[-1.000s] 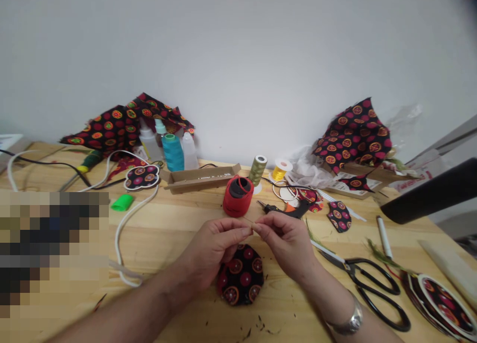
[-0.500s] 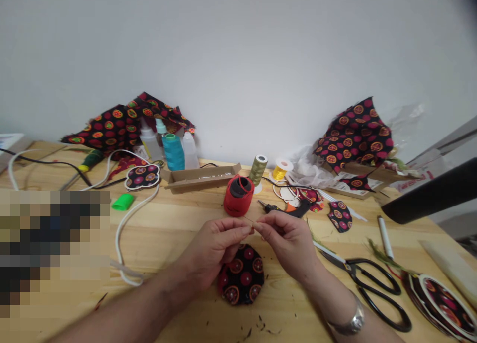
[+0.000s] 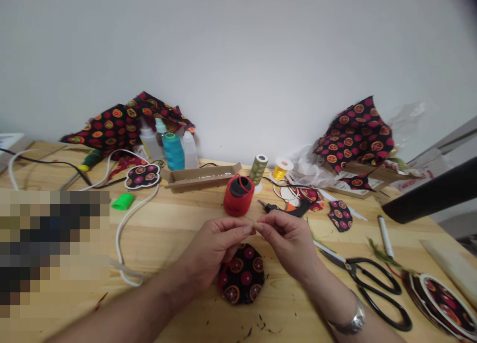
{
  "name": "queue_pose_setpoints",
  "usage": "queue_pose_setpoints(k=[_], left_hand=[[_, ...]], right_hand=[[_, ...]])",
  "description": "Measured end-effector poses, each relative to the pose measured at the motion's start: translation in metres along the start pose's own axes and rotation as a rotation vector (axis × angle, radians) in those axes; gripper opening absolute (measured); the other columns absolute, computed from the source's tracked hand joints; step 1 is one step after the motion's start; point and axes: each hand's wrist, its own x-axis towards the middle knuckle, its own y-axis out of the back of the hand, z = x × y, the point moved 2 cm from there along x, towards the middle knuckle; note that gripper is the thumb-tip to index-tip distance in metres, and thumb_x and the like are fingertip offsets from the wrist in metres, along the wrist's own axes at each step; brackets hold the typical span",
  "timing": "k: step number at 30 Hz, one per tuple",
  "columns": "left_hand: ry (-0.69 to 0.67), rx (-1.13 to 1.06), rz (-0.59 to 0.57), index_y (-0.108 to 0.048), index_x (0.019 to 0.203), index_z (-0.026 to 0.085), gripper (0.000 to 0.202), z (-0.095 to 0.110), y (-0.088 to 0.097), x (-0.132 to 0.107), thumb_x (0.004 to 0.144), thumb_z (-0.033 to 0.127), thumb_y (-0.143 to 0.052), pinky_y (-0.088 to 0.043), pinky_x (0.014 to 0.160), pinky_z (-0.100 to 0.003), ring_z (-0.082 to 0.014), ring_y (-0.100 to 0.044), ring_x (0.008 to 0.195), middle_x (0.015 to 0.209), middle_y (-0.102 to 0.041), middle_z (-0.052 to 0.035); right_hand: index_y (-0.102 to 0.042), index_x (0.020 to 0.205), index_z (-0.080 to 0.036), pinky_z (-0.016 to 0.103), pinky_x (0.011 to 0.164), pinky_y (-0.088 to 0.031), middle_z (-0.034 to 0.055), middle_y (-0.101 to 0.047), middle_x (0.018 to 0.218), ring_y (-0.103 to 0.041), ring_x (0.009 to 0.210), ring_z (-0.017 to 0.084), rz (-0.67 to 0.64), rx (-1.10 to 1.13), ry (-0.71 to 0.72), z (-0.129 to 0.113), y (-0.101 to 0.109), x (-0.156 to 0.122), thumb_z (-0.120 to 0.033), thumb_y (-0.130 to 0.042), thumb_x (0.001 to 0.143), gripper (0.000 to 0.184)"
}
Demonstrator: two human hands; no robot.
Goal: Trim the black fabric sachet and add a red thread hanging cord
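My left hand [image 3: 223,239] and my right hand [image 3: 288,239] meet fingertip to fingertip over the table, both in a pinch. A thin strand, like a thread [image 3: 250,220], shows at the fingertips; its ends are too fine to follow. Below them lies a round patterned fabric piece [image 3: 246,278], black with red and orange circles, its upper left edge hidden by my left hand. Just beyond the fingers stands a cone of red thread [image 3: 238,199]. To the right of my right hand rest large black-handled scissors [image 3: 350,267].
Behind stand green thread [image 3: 258,170], yellow thread [image 3: 280,171], a teal cone [image 3: 174,153] and an open cardboard box [image 3: 204,178]. Pliers [image 3: 294,209] lie beyond my right hand. Fabric-covered discs [image 3: 443,303] are at the right, a black tube [image 3: 428,191] above them. A white cord [image 3: 119,234] runs left.
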Motion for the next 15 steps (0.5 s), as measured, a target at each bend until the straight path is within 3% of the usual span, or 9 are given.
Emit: queue_pose_setpoints(k=[12,15], left_hand=[[0.038,-0.060,-0.011,-0.070,0.070,0.013,0.013,-0.0009,-0.0003,-0.0013,0.071,0.026,-0.069,-0.010,0.039,-0.023,-0.0048,-0.018,0.039,0.039,-0.032,0.0100],[0.044,-0.090,0.000,-0.068,0.070,0.014,0.013,0.0000,-0.0003,-0.0018,0.071,0.027,-0.068,-0.010,0.040,-0.024,-0.0052,-0.018,0.040,0.040,-0.032,0.0100]], right_hand=[[-0.066,0.068,-0.017,0.022,0.054,-0.042,0.0016,-0.063,0.063,-0.054,0.059,0.012,-0.033,-0.006,-0.020,-0.0008,0.0003,0.0018,-0.024,-0.062,0.078,0.013],[-0.068,0.077,-0.018,0.022,0.060,-0.046,0.0015,-0.067,0.071,-0.059,0.066,0.012,-0.088,0.073,-0.043,-0.0012,-0.0002,0.0026,-0.024,-0.062,0.078,0.008]])
